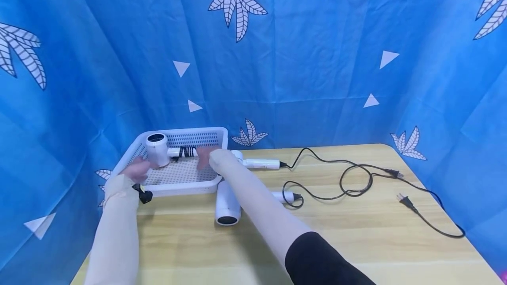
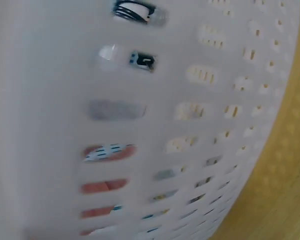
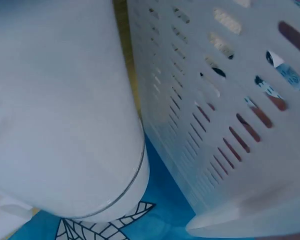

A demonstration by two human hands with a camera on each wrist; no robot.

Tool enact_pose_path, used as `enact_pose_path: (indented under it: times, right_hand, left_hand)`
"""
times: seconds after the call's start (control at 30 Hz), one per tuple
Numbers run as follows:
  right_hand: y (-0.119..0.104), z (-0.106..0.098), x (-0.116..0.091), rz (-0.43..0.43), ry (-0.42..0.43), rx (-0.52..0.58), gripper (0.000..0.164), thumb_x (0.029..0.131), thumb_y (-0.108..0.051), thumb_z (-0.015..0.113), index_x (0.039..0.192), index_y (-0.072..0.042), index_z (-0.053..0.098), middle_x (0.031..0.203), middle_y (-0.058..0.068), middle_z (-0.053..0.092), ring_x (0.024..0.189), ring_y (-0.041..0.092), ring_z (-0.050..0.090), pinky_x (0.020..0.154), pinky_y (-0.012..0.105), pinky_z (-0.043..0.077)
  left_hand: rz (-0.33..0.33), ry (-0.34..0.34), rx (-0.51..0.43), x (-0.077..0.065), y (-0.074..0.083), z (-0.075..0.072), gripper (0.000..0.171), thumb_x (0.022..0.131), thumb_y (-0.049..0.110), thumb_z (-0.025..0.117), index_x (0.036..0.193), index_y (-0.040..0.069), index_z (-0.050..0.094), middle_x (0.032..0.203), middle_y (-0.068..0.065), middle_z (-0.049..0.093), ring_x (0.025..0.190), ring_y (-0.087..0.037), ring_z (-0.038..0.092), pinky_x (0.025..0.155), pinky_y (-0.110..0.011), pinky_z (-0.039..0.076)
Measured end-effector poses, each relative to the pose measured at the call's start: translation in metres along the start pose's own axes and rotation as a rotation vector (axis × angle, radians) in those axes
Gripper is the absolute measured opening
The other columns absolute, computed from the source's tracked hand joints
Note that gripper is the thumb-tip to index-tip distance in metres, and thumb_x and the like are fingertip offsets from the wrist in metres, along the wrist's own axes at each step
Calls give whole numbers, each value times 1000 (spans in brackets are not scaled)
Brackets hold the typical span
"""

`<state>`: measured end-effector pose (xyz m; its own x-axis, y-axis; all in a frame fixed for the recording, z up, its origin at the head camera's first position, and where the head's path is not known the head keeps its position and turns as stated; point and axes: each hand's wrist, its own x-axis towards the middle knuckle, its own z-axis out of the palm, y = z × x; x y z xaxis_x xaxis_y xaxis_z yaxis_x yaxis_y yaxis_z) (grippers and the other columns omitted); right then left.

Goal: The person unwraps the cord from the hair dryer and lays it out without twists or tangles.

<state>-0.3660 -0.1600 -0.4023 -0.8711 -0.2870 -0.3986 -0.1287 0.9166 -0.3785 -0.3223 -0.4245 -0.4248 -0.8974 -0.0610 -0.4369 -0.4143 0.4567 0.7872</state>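
Note:
A white hair dryer [image 1: 157, 151] lies in a white perforated basket [image 1: 180, 188], its barrel upright and a dark cord [image 1: 188, 151] wound round its handle. My left hand [image 1: 138, 169] reaches over the basket's left side, fingers extended to the lower part of the barrel. Inside the basket's right end, my right hand [image 1: 206, 156] holds the end of the handle, partly hidden by its own wrist. Through the slots of the basket wall [image 3: 225, 100], bits of skin show in the right wrist view. Skin also shows through the slots of the basket wall [image 2: 155, 135] in the left wrist view.
Right of the basket lie two more white hair dryers: one with its handle [image 1: 261, 163] pointing right, the other with its barrel [image 1: 227, 208] toward me, partly behind my right forearm. Their black cords [image 1: 352, 192] and plugs [image 1: 405, 200] trail over the wooden table. A blue curtain [image 1: 309, 78] surrounds it.

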Motion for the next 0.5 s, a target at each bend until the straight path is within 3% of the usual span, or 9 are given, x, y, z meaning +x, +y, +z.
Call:
enact_pose_path:
  times: [0.07, 0.1, 0.17, 0.2, 0.37, 0.43, 0.5]
  right_hand:
    - [0, 3, 1, -33, -17, -28, 57, 95, -38, 73, 147, -29, 52, 138, -6, 62, 121, 12, 61, 102, 33, 55]
    - [1, 5, 11, -142, -30, -98, 58, 94, -38, 75, 146, -31, 52, 140, -8, 62, 122, 11, 61, 103, 32, 54]
    - [0, 9, 20, -311, -21, -205, 55, 97, -35, 71, 148, -26, 52, 143, -8, 62, 126, 8, 60, 108, 27, 50]
    - [1, 10, 24, -347, -35, -212, 54, 98, -35, 71, 148, -25, 53, 144, -8, 62, 126, 7, 60, 108, 26, 50]
    - [5, 16, 45, -416, -37, -240, 50, 98, -36, 72, 145, -24, 59, 143, -8, 65, 121, 7, 65, 104, 27, 53]
    - [7, 16, 51, -421, -20, -248, 50, 97, -35, 72, 144, -24, 60, 141, -8, 66, 116, 7, 67, 102, 28, 54]
    - [8, 16, 56, -425, -4, -249, 50, 97, -34, 73, 144, -23, 60, 141, -8, 66, 112, 6, 68, 102, 28, 55]
  left_hand:
    - [23, 3, -2, 2, -5, 5, 86, 101, 16, 54, 156, -15, -4, 165, -40, -1, 153, -59, 9, 124, -70, 20]
    - [32, 13, -12, 3, -6, 7, 86, 100, 15, 55, 156, -15, -2, 165, -40, 2, 153, -59, 11, 124, -71, 21]
    - [46, 47, -30, 6, -9, 11, 90, 99, 14, 57, 157, -12, -6, 167, -38, -1, 154, -58, 9, 123, -72, 22]
    - [60, 94, -29, 8, -8, 12, 91, 98, 13, 59, 158, -10, -5, 167, -37, 0, 154, -57, 11, 123, -72, 22]
    - [223, 312, -11, 23, 3, 19, 101, 91, 6, 68, 162, -2, -3, 169, -32, 9, 156, -51, 15, 129, -62, 15]
    - [260, 348, -27, 27, 7, 21, 104, 88, 3, 71, 163, 1, -1, 170, -31, 12, 157, -50, 15, 131, -59, 12]
    - [252, 350, -46, 29, 9, 22, 105, 88, 2, 72, 163, 3, -2, 170, -30, 11, 157, -49, 14, 131, -60, 13]
